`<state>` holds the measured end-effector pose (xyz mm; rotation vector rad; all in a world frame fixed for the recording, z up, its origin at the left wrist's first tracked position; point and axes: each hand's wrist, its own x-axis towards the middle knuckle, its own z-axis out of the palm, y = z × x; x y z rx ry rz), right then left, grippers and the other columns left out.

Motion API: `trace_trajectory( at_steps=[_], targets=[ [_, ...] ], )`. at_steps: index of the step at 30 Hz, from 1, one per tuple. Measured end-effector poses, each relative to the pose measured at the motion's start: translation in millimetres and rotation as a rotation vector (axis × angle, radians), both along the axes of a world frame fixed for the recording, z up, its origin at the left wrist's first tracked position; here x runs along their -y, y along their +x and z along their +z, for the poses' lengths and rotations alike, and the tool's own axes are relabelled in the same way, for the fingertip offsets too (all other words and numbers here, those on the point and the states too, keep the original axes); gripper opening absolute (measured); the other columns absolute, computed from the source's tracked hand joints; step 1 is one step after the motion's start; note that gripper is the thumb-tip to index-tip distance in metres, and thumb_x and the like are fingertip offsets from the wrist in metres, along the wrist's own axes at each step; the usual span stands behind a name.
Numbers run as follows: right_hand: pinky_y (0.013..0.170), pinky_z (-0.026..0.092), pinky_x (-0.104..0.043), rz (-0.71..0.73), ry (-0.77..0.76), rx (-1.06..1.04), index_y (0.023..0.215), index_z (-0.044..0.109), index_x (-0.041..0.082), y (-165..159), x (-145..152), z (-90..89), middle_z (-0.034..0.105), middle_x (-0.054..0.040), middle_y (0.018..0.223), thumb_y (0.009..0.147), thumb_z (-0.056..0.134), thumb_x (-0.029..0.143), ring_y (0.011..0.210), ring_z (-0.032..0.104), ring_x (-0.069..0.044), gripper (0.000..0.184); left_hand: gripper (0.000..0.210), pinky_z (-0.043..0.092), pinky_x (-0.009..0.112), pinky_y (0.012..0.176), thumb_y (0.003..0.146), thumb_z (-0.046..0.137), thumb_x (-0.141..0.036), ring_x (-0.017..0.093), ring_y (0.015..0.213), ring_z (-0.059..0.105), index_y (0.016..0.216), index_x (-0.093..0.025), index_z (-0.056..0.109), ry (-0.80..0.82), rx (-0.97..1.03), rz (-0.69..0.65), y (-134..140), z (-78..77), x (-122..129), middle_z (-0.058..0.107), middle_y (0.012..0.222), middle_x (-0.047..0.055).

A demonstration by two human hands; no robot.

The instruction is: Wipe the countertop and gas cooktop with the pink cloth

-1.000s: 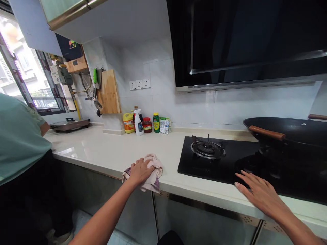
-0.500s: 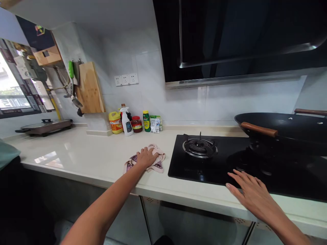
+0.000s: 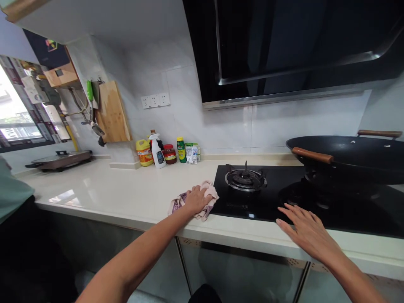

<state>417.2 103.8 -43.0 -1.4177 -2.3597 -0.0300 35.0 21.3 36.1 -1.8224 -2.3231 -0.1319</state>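
Note:
My left hand (image 3: 195, 200) presses down on a crumpled pink and purple cloth (image 3: 210, 190), which lies on the pale counter against the left edge of the black gas hob (image 3: 268, 202). The thumb and fingers curve over the fabric and hide part of it. My right hand (image 3: 306, 232) is open, fingers spread and empty, over the front edge of the hob; whether it touches the surface I cannot tell. A bare burner (image 3: 245, 180) lies between the two hands, farther back.
A large black wok (image 3: 353, 156) with wooden handles sits on the right burner. A spray bottle (image 3: 157, 152), a yellow jug (image 3: 144, 153), a red-lidded jar (image 3: 169, 155) and a green bottle (image 3: 181, 150) line the wall. Another person's sleeve (image 3: 12, 187) shows at far left.
My left hand has slid the cloth rightward along the counter, up to the hob's edge. My right hand stays spread in about the same place. The view has shifted slightly.

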Motion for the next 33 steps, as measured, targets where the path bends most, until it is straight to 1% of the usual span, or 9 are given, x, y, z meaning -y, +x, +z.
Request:
trace_trajectory(
  at_steps=[6,8,11,14,17,23,29,31,33],
  targets=[
    [0.124,0.023,-0.056,-0.010,0.003,0.023,0.146,0.057,0.030,0,2,0.5,0.045,-0.0022,0.160,0.093,0.028,0.071,0.152,0.033,-0.031,0.073,0.045,0.043,0.049,0.101,0.098,0.044,-0.049,0.032,0.120,0.055,0.131,-0.024,0.062,-0.026,-0.032,-0.076,4,-2.0,59,0.060,0.130,0.012],
    [0.124,0.023,-0.056,-0.008,0.014,0.029,0.146,0.057,0.029,0,1,-0.4,0.044,-0.0032,0.160,0.093,0.029,0.071,0.152,0.033,-0.031,0.074,0.046,0.043,0.050,0.100,0.097,0.044,-0.047,0.033,0.120,0.054,0.133,-0.024,0.061,-0.026,-0.052,-0.096,4,-4.1,68,0.060,0.130,0.013],
    [0.124,0.024,-0.057,-0.001,0.017,0.026,0.146,0.057,0.029,0,0,-1.9,0.044,-0.0028,0.160,0.093,0.029,0.072,0.152,0.032,-0.031,0.074,0.047,0.043,0.049,0.099,0.098,0.041,-0.045,0.033,0.119,0.054,0.137,-0.024,0.058,-0.021,-0.066,-0.093,4,-4.5,68,0.059,0.129,0.013],
    [0.124,0.024,-0.058,0.000,0.022,0.019,0.146,0.056,0.031,1,-1,-3.8,0.045,-0.0016,0.160,0.093,0.029,0.072,0.152,0.032,-0.031,0.072,0.045,0.042,0.049,0.099,0.100,0.038,-0.045,0.032,0.117,0.055,0.133,-0.026,0.061,-0.016,-0.051,-0.067,3,-3.2,55,0.060,0.127,0.012],
    [0.124,0.025,-0.058,0.001,0.035,0.015,0.145,0.057,0.031,1,-1,-5.2,0.045,-0.0017,0.160,0.094,0.029,0.073,0.152,0.033,-0.032,0.072,0.045,0.042,0.048,0.100,0.100,0.037,-0.048,0.031,0.118,0.055,0.130,-0.027,0.063,0.000,-0.021,-0.004,2,-3.6,35,0.060,0.126,0.012],
    [0.124,0.024,-0.057,0.000,0.046,0.020,0.145,0.058,0.030,1,0,-5.0,0.047,-0.0017,0.159,0.094,0.028,0.072,0.152,0.033,-0.031,0.072,0.054,0.040,0.051,0.102,0.100,0.035,-0.057,0.034,0.124,0.053,0.137,-0.026,0.060,0.042,-0.002,0.081,-1,-6.6,-13,0.059,0.131,0.015],
    [0.121,0.029,-0.057,0.008,0.092,0.017,0.143,0.059,0.030,3,-2,-6.2,0.049,-0.0036,0.157,0.096,0.028,0.073,0.149,0.037,-0.031,0.071,0.061,0.037,0.052,0.106,0.099,0.032,-0.062,0.035,0.129,0.051,0.140,-0.025,0.059,0.031,0.051,0.147,-9,-2.7,-65,0.057,0.139,0.017],
    [0.120,0.030,-0.057,0.009,0.099,0.012,0.142,0.060,0.030,3,-1,-4.1,0.051,-0.0039,0.156,0.097,0.028,0.072,0.148,0.039,-0.032,0.069,0.064,0.037,0.053,0.107,0.098,0.030,-0.063,0.036,0.131,0.050,0.142,-0.024,0.057,0.026,0.073,0.176,-10,-1.6,-76,0.056,0.140,0.018],
    [0.119,0.031,-0.058,0.012,0.092,0.009,0.142,0.060,0.031,2,1,-0.7,0.052,-0.0036,0.155,0.097,0.029,0.071,0.147,0.040,-0.032,0.068,0.066,0.036,0.054,0.108,0.098,0.029,-0.064,0.037,0.132,0.049,0.143,-0.023,0.055,0.021,0.086,0.190,-10,-1.2,-81,0.055,0.142,0.018]
  ],
)
